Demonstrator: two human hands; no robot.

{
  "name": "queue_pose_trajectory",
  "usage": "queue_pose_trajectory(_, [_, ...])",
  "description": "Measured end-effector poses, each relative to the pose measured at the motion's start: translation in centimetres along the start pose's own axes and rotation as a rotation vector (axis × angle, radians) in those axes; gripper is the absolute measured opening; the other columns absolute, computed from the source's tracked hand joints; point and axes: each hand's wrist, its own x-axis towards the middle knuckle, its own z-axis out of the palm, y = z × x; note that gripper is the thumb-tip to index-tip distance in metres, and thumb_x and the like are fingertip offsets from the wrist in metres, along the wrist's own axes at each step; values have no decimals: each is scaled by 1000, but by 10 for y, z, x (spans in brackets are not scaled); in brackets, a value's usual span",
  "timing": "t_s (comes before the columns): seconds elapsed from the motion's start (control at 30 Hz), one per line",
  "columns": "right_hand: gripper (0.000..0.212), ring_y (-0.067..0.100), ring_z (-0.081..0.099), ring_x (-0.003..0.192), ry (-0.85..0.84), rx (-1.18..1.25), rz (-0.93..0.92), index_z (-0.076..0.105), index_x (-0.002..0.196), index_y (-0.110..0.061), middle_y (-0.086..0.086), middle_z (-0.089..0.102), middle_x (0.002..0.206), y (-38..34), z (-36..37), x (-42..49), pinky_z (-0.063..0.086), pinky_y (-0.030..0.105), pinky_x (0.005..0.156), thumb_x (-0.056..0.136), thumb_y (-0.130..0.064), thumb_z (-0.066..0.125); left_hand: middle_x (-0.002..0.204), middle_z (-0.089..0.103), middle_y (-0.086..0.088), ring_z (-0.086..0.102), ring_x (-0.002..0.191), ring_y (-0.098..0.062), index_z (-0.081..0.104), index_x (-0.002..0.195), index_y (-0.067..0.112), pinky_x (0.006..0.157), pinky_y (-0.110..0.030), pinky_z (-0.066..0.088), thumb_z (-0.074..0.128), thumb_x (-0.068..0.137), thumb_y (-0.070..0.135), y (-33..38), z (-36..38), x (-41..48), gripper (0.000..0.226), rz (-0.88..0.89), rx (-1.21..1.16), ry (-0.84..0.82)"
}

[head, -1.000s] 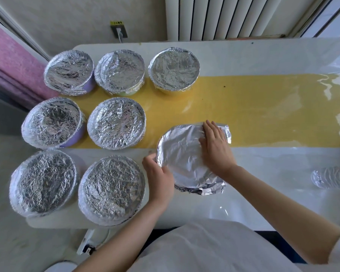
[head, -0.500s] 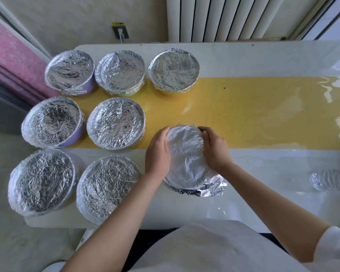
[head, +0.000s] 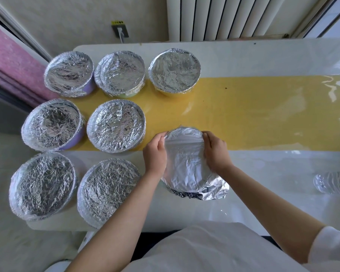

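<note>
1. The foil-topped bowl sits at centre frame, on the near edge of the yellow strip, where it meets the white table.
2. The foil sheet lies smooth over the top of the bowl and is turned down along the far rim. At the lower right a loose flap stands out crumpled and is not folded under.
3. My left hand curls round the left side of the rim, with its fingers pinching the foil against the wall.
4. My right hand does the same on the right side, thumb and fingers bent over the edge. Both hands are closed on the foil, and neither is free.
5. Progress, as I judge it: the far half of the rim is crimped. The near edge and the flap are left to press down before this bowl matches the rest.
6. The finished bowls fill the left of the frame: a row of three at upper left, a middle pair and a lower pair. All seven are covered in wrinkled foil.
7. I see no uncovered bowl, so this looks like the last one in view.
8. A clear bottle lies at the right edge, well apart from the work.
</note>
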Motion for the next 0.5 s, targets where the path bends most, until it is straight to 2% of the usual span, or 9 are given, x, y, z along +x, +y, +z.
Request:
queue_pose_trajectory(0.1, [30, 20, 45, 52, -5, -6, -22, 62, 106, -4, -6, 46, 54, 0, 0, 0, 24, 29, 50, 102, -18, 35, 115, 65, -5, 54, 100, -8, 63, 116, 7, 82, -14, 37, 41, 98, 7, 1, 0, 1, 29, -1, 11, -2])
queue_pose_trajectory(0.2, [31, 17, 47, 53, -40, -31, -53, 61, 106, -4, 4, 53, 62, -1, -2, 1, 27, 26, 49, 102, -19, 34, 117, 64, -7, 56, 108, -17, 61, 118, 5, 84, -17, 38, 39, 98, 8, -1, -3, 4, 29, -12, 26, -49])
queue_pose_trajectory(0.27, [31, 27, 56, 65, -77, -72, -70, 59, 109, -4, 10, 60, 75, -1, -4, 2, 35, 28, 58, 102, -19, 33, 118, 63, -7, 56, 108, -18, 60, 119, 6, 83, -16, 37, 38, 99, 10, -1, -5, 6, 30, 9, 56, -87])
queue_pose_trajectory(0.3, [32, 31, 60, 79, -92, -108, -84, 56, 116, -3, 14, 64, 87, -1, -5, 4, 40, 30, 65, 102, -19, 32, 119, 62, -6, 55, 108, -17, 59, 120, 7, 84, -15, 37, 38, 99, 10, 0, -6, 7, 30, 38, 77, -96])
queue_pose_trajectory(0.37, [35, 33, 58, 107, -108, -173, -117, 48, 131, -5, 16, 61, 120, -4, -6, 9, 45, 35, 85, 102, -16, 32, 124, 60, -4, 54, 112, -15, 56, 125, 9, 88, -12, 35, 39, 99, 11, 2, -8, 9, 31, 132, 127, -112])
queue_pose_trajectory(0.4, [36, 32, 56, 114, -113, -188, -138, 46, 134, -6, 15, 57, 129, -7, -6, 12, 43, 36, 92, 101, -16, 33, 127, 58, -3, 53, 115, -13, 54, 128, 10, 91, -11, 34, 40, 99, 12, 3, -8, 10, 32, 188, 144, -132])
queue_pose_trajectory(0.5, [35, 28, 55, 116, -141, -190, -174, 50, 132, -9, 10, 57, 130, -16, -5, 23, 39, 31, 93, 101, -17, 36, 128, 59, -3, 54, 115, -12, 55, 128, 11, 93, -9, 35, 41, 98, 11, 7, -6, 19, 33, 313, 153, -225])
